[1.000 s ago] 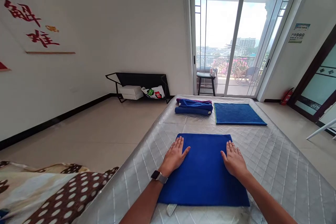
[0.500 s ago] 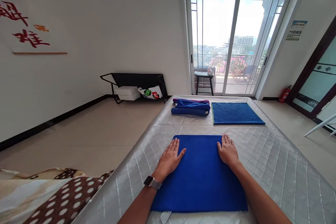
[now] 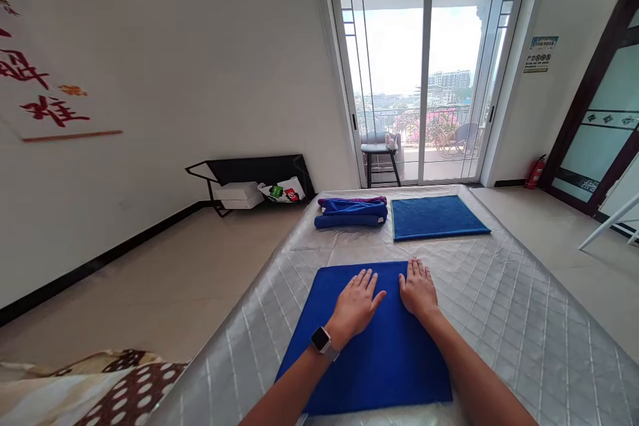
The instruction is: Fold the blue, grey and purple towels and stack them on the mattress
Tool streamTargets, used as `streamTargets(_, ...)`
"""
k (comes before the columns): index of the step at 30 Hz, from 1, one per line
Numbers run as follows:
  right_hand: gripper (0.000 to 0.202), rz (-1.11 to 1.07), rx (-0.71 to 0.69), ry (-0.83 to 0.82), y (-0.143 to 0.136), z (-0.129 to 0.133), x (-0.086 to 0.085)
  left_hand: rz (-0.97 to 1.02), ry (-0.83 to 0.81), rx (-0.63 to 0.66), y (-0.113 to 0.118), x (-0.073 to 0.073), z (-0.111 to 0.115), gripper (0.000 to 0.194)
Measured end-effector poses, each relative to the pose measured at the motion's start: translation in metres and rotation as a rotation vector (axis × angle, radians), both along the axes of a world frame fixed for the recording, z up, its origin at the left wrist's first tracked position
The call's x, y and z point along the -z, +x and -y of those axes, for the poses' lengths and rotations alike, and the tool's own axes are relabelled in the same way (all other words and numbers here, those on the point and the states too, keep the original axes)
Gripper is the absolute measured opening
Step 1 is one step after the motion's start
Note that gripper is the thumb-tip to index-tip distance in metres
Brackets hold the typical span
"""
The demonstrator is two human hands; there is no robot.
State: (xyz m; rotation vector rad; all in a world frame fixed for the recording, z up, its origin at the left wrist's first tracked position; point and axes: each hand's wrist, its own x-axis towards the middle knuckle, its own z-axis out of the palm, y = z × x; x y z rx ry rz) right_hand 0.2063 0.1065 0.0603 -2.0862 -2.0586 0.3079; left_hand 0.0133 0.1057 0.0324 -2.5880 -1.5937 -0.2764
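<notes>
A blue cloth, folded into a flat rectangle, lies in front of me on a silvery quilted mattress. My left hand rests palm down on the cloth's upper middle, fingers stretched out, a watch on its wrist. Flat on the cloth's far right corner lies my right hand, its fingers also straight. Neither hand grips anything. Beyond them sit a small stack of folded blue and purple cloths and, to its right, a flat blue towel with a light green edge.
A brown polka-dot fabric is at the lower left. Against the wall, a black frame holds white boxes and a printed bag. Glass sliding doors stand behind the mattress; a fire extinguisher is at right.
My left hand has slid right across the cloth, from its left edge toward my right hand. My right hand stays at the far right corner. The camera view has shifted and tilted slightly.
</notes>
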Motion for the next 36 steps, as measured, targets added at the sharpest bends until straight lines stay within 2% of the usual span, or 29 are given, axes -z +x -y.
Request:
streamTargets(2, 0.061, 0.023, -0.025, 0.003, 0.002, 0.0, 0.002, 0.06, 0.033, 0.128, 0.043, -0.003, -0.003, 0.061)
streamTargets(4, 0.061, 0.037, -0.057, -0.003, 0.004, 0.0, 0.004, 0.109, 0.025, 0.172, 0.075, -0.002, -0.008, 0.058)
streamTargets(6, 0.062, 0.042, -0.064, -0.011, 0.005, 0.0, 0.005, 0.139, -0.013, 0.148, 0.088, 0.001, -0.014, 0.059)
streamTargets(7, 0.062, 0.04, -0.056, -0.01, 0.004, 0.0, 0.005, 0.146, -0.029, 0.127, 0.086, 0.004, -0.017, 0.059)
streamTargets(10, 0.062, 0.014, -0.018, 0.009, 0.002, 0.0, 0.002, 0.135, -0.048, 0.059, 0.055, 0.012, -0.022, 0.061)
streamTargets(16, 0.063, 0.001, 0.005, -0.011, -0.001, 0.0, -0.004, 0.087, -0.093, -0.235, -0.062, 0.016, -0.029, 0.072)
streamTargets(19, 0.063, 0.021, 0.006, -0.014, -0.001, 0.0, -0.004, 0.098, -0.117, -0.34, -0.094, 0.015, -0.03, 0.078)
streamTargets(23, 0.064, 0.041, 0.008, -0.017, 0.001, 0.0, -0.003, 0.13, -0.137, -0.367, -0.097, 0.014, -0.029, 0.083)
streamTargets(36, 0.062, 0.162, 0.005, -0.022, 0.002, -0.001, -0.005, 0.19, -0.079, -0.341, -0.09, 0.024, -0.036, 0.081)
